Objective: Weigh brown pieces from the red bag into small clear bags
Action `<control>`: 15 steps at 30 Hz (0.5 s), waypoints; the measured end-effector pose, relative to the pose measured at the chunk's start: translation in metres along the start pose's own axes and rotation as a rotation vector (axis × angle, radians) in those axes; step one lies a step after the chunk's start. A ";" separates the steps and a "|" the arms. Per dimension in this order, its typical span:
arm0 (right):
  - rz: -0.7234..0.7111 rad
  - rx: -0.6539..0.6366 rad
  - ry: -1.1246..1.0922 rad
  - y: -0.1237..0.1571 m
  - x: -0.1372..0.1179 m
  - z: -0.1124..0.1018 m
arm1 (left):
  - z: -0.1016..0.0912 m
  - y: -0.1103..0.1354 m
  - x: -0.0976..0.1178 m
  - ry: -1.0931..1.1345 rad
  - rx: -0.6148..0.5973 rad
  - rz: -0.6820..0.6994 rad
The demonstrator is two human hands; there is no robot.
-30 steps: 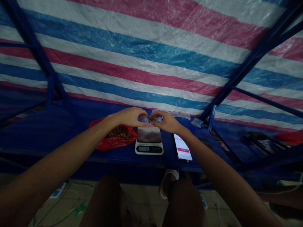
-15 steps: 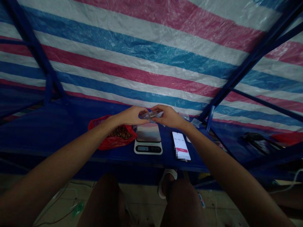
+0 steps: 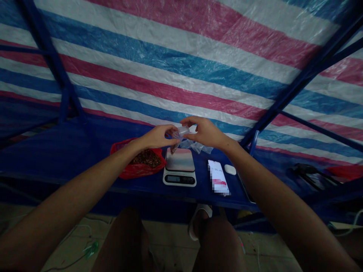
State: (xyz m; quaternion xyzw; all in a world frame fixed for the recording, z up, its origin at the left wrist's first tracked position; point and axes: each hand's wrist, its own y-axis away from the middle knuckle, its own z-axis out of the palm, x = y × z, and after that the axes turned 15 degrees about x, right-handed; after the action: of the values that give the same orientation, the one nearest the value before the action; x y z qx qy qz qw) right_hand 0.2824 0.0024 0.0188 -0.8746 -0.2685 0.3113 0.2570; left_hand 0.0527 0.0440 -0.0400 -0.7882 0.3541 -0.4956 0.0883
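Observation:
Both my hands are raised above a small digital scale [image 3: 179, 166] on a blue table [image 3: 85, 158]. My left hand [image 3: 157, 136] and my right hand [image 3: 204, 132] pinch a small clear plastic bag [image 3: 180, 134] between them, each with closed fingers. Something dark shows inside the bag, near its lower end. A red plastic bag [image 3: 136, 163] full of brown pieces lies open left of the scale.
A phone [image 3: 218, 176] with a lit screen lies right of the scale, with a small white case [image 3: 230, 169] beside it. More clear bags [image 3: 195, 145] lie behind the scale. A striped tarp [image 3: 181, 64] and blue frame bars [image 3: 286, 90] surround the table. Dark objects [image 3: 312, 174] sit far right.
Both hands have risen a little with the small clear bag, and the right hand has shifted its grip to the bag's top. The white case is now uncovered.

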 end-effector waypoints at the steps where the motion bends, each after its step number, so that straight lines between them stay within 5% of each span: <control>1: 0.003 0.024 -0.002 0.002 0.002 0.001 | -0.001 0.000 -0.003 -0.023 0.007 0.005; 5: 0.083 0.077 -0.055 0.021 0.017 0.013 | -0.009 -0.005 -0.020 -0.128 0.061 -0.017; 15: 0.198 -0.204 -0.011 0.073 0.039 0.062 | 0.000 -0.017 -0.069 -0.511 0.021 -0.151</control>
State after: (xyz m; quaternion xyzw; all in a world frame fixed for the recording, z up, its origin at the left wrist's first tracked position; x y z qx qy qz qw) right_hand 0.2885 -0.0084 -0.0835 -0.9167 -0.2127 0.3111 0.1330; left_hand 0.0430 0.1014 -0.0810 -0.9109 0.2553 -0.2896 0.1459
